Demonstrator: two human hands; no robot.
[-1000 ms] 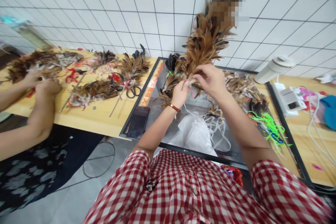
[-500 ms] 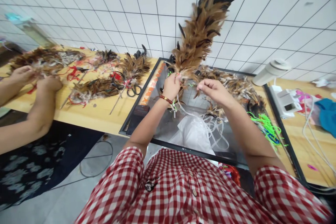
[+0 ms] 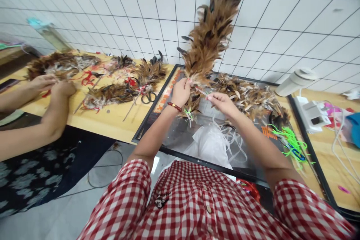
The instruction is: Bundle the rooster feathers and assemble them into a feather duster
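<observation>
My left hand is closed round the base of a tall brown and black feather duster that stands upright over the black-framed board. My right hand sits just right of it, fingers pinched on a thin pale strip running to the duster's base. A small bunch of feathers tied with green cord hangs below my left hand. Loose white strips trail under my right wrist.
A pile of loose feathers lies on the board's far side, green cords at its right. Another person's hands work feathers on the wooden table at left, near scissors. A white device and cables sit right.
My right hand let go of the duster's side, dropped lower and moved in toward my left hand, now pinching a strip. The duster stands more upright.
</observation>
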